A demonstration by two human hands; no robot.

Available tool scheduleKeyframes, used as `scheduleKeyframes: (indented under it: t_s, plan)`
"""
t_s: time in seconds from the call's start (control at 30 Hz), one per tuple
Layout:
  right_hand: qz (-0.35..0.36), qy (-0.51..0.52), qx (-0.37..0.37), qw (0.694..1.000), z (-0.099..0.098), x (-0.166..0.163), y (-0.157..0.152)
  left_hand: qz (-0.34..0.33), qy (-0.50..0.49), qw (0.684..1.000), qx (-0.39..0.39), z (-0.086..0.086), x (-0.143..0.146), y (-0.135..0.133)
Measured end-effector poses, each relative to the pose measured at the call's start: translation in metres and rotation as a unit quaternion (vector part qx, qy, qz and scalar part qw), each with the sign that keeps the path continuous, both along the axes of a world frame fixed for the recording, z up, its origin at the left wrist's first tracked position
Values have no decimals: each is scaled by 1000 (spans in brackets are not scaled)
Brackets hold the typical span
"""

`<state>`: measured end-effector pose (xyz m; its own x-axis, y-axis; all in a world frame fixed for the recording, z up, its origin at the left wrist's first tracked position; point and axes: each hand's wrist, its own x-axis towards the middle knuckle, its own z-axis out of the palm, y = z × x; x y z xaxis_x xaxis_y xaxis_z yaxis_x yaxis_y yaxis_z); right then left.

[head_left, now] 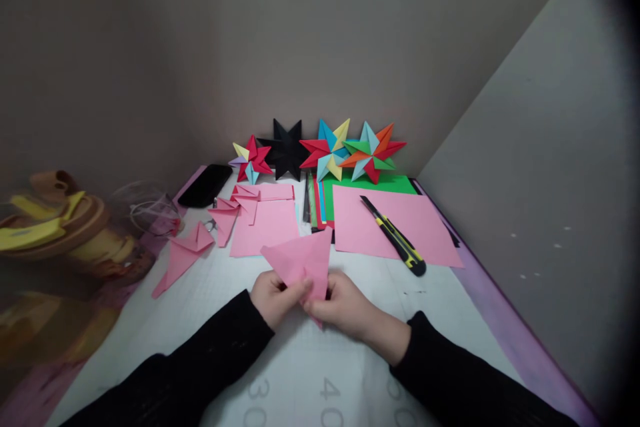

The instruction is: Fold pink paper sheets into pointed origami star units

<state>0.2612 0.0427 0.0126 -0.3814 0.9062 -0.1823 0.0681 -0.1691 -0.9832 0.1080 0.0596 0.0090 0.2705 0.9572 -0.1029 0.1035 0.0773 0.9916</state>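
Note:
A folded piece of pink paper [300, 259], kite-like with its narrow tip toward me, is held just above the white mat. My left hand [277, 297] grips its left side, thumb lying across the front. On the right edge my right hand [343, 303] pinches the same paper near its lower tip, and both thumbs almost meet. The fingers behind the paper are hidden. To the left lie several pink folded pieces, the nearest a long pointed one [184, 255]. A pink sheet [265, 230] lies flat just beyond my hands.
A black and yellow utility knife [395, 237] rests on a larger pink sheet [350, 220] at right. Paper stars [333, 150] lean along the back wall. A black phone [206, 185] lies back left; a brown container [95, 227] stands at far left. Numbered white mat [300, 373] underneath.

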Motion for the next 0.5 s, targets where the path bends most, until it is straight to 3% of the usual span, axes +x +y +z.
scheduleKeyframes:
  t_s: [0.27, 0.4, 0.5]
  plan:
    - [-1, 5, -9, 1000, 0, 1, 2, 8, 14, 999, 49, -1, -4, 2]
    - [-26, 3, 10, 1000, -1, 1, 4, -20, -5, 1000, 19, -5, -1, 2]
    - [-27, -17, 11, 999, 1, 0, 4, 13, 19, 1000, 8, -6, 1, 2]
